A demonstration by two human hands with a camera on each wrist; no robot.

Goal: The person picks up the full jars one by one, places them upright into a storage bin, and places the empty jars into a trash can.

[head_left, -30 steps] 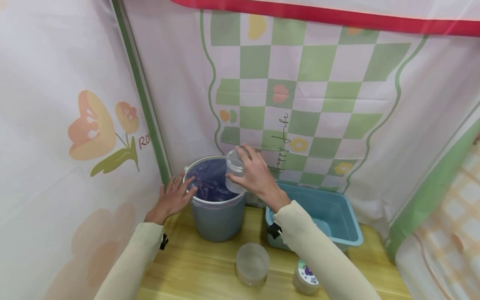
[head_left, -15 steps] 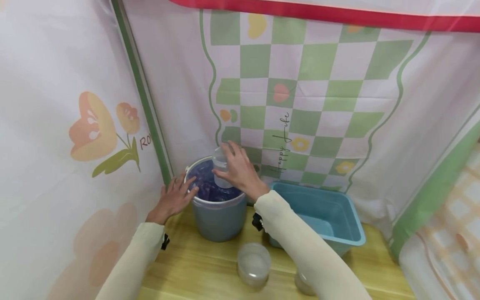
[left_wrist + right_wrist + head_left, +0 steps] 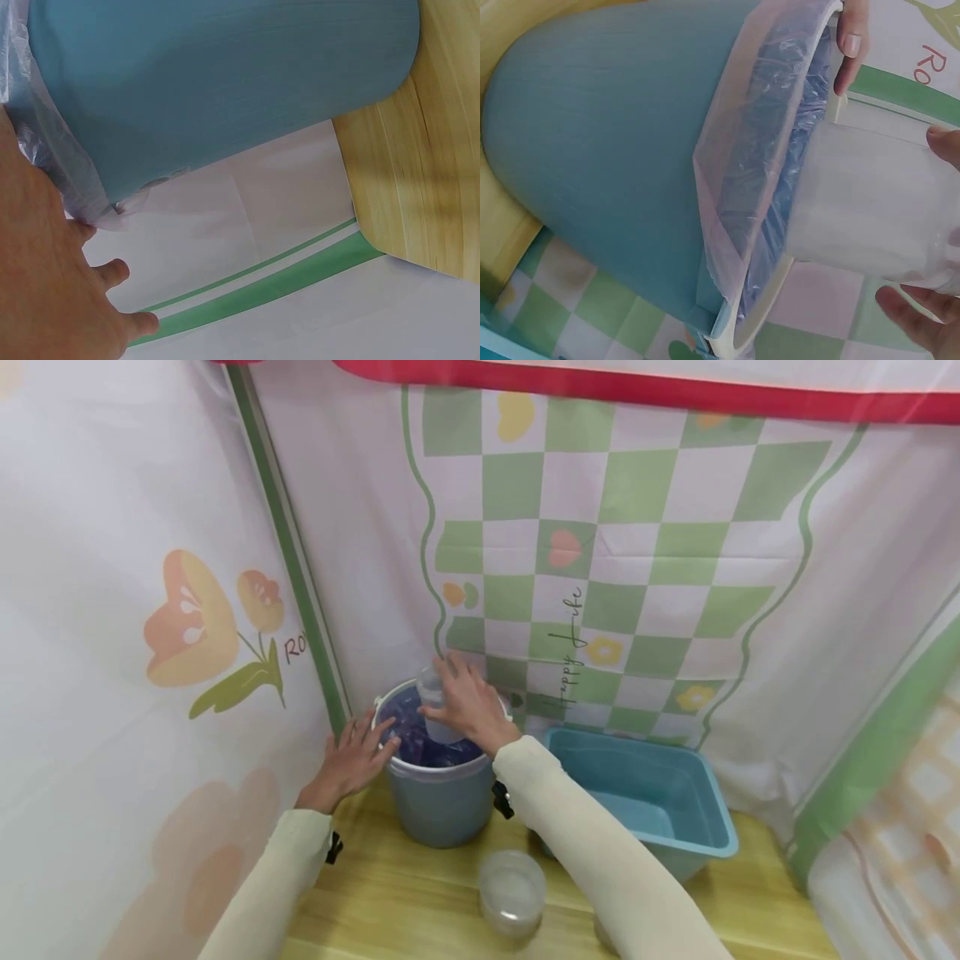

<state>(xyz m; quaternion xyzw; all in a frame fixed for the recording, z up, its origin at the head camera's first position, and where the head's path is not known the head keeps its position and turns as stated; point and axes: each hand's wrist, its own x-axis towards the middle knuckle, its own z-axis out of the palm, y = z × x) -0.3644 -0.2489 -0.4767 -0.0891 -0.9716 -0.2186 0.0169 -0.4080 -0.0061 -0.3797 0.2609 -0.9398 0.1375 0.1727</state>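
Observation:
A blue-grey bucket [image 3: 442, 810] stands on the table, lined with a translucent purplish plastic bag [image 3: 739, 142] that folds over its white rim. In the head view my left hand [image 3: 347, 768] rests at the rim's left side with its fingers spread. My right hand [image 3: 472, 706] grips a clear plastic jar [image 3: 862, 202] by its upper part. In the right wrist view, the jar's base is at the bucket's mouth, while thumb and fingers lie on opposite sides of its other end. The bottom of the bag's inside is hidden.
A blue rectangular basin [image 3: 675, 860] stands right of the bucket, partly behind my right forearm. In front is a clear round container [image 3: 512, 893]. Another container [image 3: 602, 935] is mostly hidden under my right sleeve. Printed fabric [image 3: 637, 552] hangs behind and beside the wooden table [image 3: 397, 910].
My right hand has moved left with the jar, from the bucket's right edge to over its mouth. My right sleeve now covers most of the container with the purple label. The left hand stays at the rim.

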